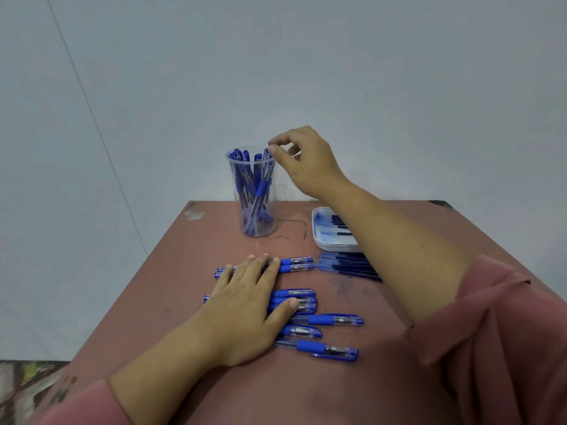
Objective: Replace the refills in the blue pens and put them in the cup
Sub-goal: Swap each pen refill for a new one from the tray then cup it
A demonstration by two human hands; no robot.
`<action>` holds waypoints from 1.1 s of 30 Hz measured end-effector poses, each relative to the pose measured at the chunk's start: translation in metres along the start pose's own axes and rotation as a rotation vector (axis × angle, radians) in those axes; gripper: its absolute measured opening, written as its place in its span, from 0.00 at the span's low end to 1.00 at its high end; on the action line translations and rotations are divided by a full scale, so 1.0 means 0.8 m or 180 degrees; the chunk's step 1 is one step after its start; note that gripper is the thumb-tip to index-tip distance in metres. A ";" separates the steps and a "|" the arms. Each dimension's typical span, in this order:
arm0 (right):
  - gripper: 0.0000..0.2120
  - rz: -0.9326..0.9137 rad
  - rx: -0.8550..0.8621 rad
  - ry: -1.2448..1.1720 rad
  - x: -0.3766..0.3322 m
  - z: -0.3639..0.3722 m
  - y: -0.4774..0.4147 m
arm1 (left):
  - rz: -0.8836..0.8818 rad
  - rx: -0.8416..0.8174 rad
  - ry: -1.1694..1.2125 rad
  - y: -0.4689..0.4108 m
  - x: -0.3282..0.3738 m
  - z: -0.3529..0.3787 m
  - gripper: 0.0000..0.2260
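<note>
A clear plastic cup stands at the table's far side with several blue pens upright in it. My right hand hovers at the cup's rim, its thumb and forefinger pinching the top end of one blue pen that leans inside the cup. My left hand lies flat, fingers straight, on top of several blue pens spread across the middle of the table. More capped pens lie to the right of that hand. A bundle of dark refills lies beside my right forearm.
A white tray holding refills sits at the back right, partly hidden by my right forearm. The reddish table ends just behind the cup, with a pale wall beyond. Patterned floor shows at the lower left.
</note>
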State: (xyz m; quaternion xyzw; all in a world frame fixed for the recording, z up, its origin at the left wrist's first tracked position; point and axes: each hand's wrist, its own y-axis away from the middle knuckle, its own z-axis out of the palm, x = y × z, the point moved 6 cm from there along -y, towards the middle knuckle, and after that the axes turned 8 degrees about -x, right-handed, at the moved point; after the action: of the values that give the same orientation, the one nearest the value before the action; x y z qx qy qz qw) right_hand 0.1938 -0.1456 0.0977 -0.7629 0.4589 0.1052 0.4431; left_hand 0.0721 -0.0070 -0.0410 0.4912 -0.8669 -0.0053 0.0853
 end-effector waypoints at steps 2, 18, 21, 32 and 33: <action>0.04 -0.0028 -0.0113 0.0090 0.001 -0.001 0.012 | 0.0008 0.0013 0.0005 -0.001 0.000 0.001 0.43; 0.11 0.0174 -0.1674 0.1256 0.031 -0.004 0.186 | -0.0005 0.0080 -0.0023 -0.003 -0.001 0.000 0.44; 0.15 0.0049 -0.1696 0.1436 0.031 0.008 0.182 | 0.0004 0.0069 0.0002 -0.003 -0.001 -0.001 0.44; 0.12 -0.0174 -0.1429 0.1760 0.020 0.034 0.169 | 0.0019 0.0067 0.0187 -0.003 -0.003 -0.005 0.44; 0.11 -0.0195 -0.1420 0.1774 0.020 0.035 0.169 | 0.0017 0.0072 0.0202 -0.003 -0.004 -0.005 0.44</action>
State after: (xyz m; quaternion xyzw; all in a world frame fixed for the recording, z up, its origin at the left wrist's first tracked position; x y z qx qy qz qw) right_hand 0.1025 -0.1585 -0.0059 -0.8537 0.5047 -0.0227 0.1264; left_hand 0.0760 -0.0054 -0.0379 0.4897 -0.8650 0.0203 0.1071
